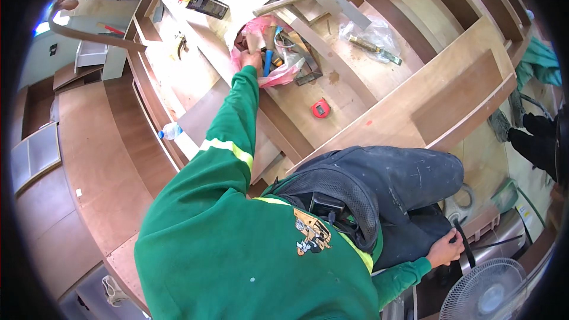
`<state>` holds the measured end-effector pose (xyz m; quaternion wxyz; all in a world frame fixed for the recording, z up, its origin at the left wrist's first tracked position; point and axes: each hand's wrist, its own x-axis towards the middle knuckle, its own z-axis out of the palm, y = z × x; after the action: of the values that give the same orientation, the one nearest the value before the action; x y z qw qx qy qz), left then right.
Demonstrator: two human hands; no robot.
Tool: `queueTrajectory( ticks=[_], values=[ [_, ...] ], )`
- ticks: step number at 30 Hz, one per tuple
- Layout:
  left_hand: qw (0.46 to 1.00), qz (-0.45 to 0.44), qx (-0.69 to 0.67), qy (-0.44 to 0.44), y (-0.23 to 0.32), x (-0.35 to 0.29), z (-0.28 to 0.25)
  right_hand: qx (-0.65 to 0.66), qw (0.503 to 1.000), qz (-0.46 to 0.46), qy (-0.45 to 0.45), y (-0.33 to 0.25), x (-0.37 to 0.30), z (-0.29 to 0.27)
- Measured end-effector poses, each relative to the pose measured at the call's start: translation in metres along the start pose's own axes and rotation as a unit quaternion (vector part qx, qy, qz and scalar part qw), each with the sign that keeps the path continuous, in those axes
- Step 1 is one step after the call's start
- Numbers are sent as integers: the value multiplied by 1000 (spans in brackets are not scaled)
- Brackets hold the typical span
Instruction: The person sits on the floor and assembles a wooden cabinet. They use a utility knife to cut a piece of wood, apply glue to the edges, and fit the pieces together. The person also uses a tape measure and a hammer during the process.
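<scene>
My left hand (251,60) reaches into a pink and white plastic bag (283,77) of tools. Its fingers look closed, but bag and contents partly hide what they grip. A tool with a blue handle (267,63) stands beside them, with several other tools in the bag. A red tape measure (320,108) lies on the board to the right of the bag. Low at the right, my right hand (446,249) rests by my dark trouser leg (409,243), fingers slightly bent and nothing visible in them, near a black strap (465,243).
Wooden frame panels (415,109) surround the work area. A clear plastic bag with a tool (374,47), pliers (181,45), a dark can (206,5) and a water bottle (170,131) lie around. A fan (489,293) stands at lower right. A person's dark legs (536,139) show far right.
</scene>
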<state>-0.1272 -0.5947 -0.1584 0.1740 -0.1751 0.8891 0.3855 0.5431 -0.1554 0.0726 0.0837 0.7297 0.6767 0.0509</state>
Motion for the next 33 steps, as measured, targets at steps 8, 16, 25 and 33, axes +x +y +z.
queueTrajectory(
  ticks=[8,16,25,33],
  values=[
    [906,315,218,182,59,-108,37,-5,1000,-19,7,-3,3,1],
    [660,464,580,-113,32,-102,73,17,1000,-5,3,0,-2,1],
    [966,218,135,-26,43,-95,64,17,1000,-9,18,9,-2,7],
    [946,220,235,36,50,-90,77,32,999,-7,22,11,-4,8]
  ],
)
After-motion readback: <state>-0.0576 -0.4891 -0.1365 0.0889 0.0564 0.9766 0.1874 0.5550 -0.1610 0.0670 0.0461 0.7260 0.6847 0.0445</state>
